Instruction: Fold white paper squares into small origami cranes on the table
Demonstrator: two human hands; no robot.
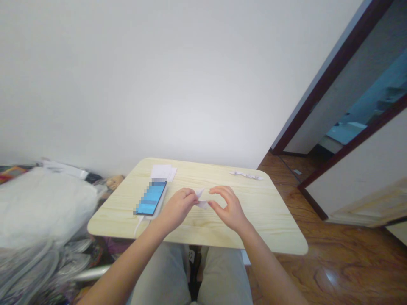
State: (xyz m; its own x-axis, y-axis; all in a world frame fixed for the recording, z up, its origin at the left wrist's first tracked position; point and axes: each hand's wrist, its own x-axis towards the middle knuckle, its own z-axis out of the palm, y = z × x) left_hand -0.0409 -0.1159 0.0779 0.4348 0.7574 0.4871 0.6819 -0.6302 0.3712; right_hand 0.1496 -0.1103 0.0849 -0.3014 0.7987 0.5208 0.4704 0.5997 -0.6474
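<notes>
- Our left hand [180,205] pinches the folded paper [202,205], loose ends pointing right.
- Our right hand [230,208], thumb and fingers parted, seems unladen just beside those ends; contact unclear.

Reads as a room in a home. Shows plain white wall [178,76] at 12 o'clock, dark-trimmed door frame [322,84] at 2 opening on another, bluish-lit room [346,131], glossy wood-grain floor [346,262] at 4, compact pale wood-grain surface [216,231] at 6, bulky white bundle [44,207] at 8 among piled household clutter [34,271].
</notes>
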